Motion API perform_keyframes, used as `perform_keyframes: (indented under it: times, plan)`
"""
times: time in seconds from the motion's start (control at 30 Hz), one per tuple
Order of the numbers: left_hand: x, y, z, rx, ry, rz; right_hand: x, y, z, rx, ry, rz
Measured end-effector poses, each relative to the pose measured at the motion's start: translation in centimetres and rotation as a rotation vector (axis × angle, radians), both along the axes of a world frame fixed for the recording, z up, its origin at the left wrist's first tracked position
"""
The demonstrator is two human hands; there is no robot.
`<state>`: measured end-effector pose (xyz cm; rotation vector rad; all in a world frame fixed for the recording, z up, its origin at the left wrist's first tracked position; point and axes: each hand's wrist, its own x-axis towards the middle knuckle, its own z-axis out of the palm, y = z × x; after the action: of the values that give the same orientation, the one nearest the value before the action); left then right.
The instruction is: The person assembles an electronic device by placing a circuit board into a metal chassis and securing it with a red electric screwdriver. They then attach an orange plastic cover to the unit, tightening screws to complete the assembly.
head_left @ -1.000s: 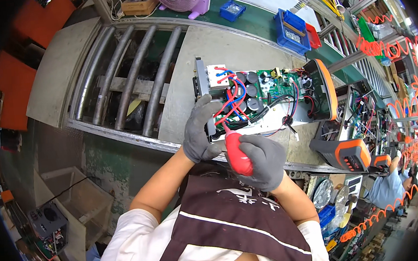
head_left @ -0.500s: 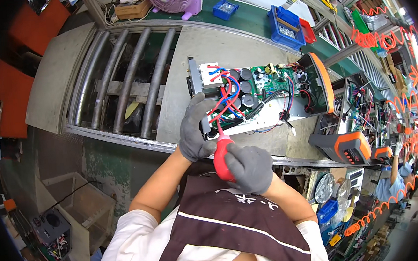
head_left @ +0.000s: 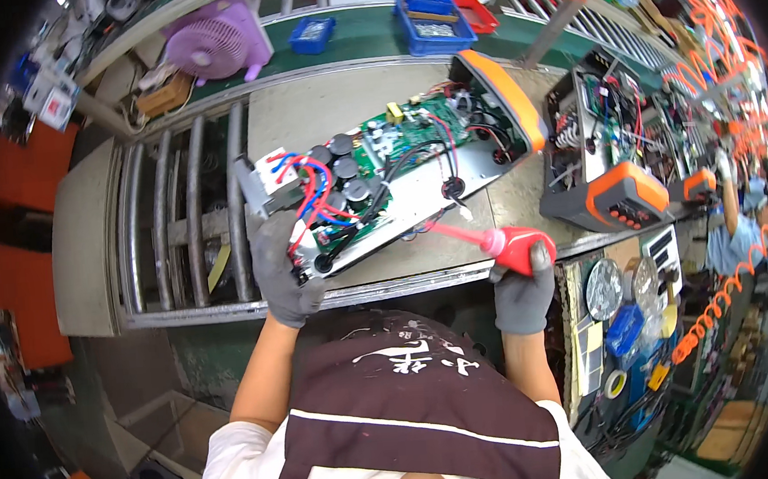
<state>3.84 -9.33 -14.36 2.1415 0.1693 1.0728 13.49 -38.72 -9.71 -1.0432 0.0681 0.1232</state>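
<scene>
An opened electronic unit [head_left: 477, 175] lies slanted on the bench, its green circuit board [head_left: 404, 140] facing up and an orange-rimmed grey panel [head_left: 508, 97] at its far right end. Red and blue wires [head_left: 309, 187] loop over black capacitors toward its left end. My left hand [head_left: 279, 269], in a grey glove, grips the unit's near left corner. Off the unit's near side, my gloved right hand [head_left: 528, 296] is wrapped round a red squeeze bottle [head_left: 527, 249]. The bottle's long thin nozzle points left, toward the unit's near edge.
Metal rollers [head_left: 195, 208] run left of the bench plate. Similar open units [head_left: 612, 188] stand at the right. Blue bins of small parts [head_left: 434, 29] and a purple fan [head_left: 215, 47] are at the back. A side table [head_left: 588, 350] holds tape and reels. Another person [head_left: 735, 233] works far right.
The unit has turned, its right end swinging away from me. My right hand has drawn the bottle to the right, away from the wires. My left hand stays at the unit's left end.
</scene>
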Motion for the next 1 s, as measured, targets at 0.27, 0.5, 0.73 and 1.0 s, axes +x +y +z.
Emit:
perform_keyframes:
  times: [0.27,0.5,0.73,1.0]
  plan:
    - [0.6,0.5,0.4,0.277,-0.055,-0.038,1.9,0.4,-2.0,-0.519,-0.456,-0.314]
    - [0.8,0.3,0.5,0.319,-0.064,-0.037,5.0,2.1,-3.6,-0.708,-0.503,-0.196]
    - [0.9,0.4,0.3,0.33,-0.046,-0.065,5.3,2.7,-5.0,-0.522,-0.437,-0.137]
    - [0.5,0.5,-0.3,0.234,-0.015,-0.095,6.1,5.5,-6.4,-0.461,-0.419,-0.121]
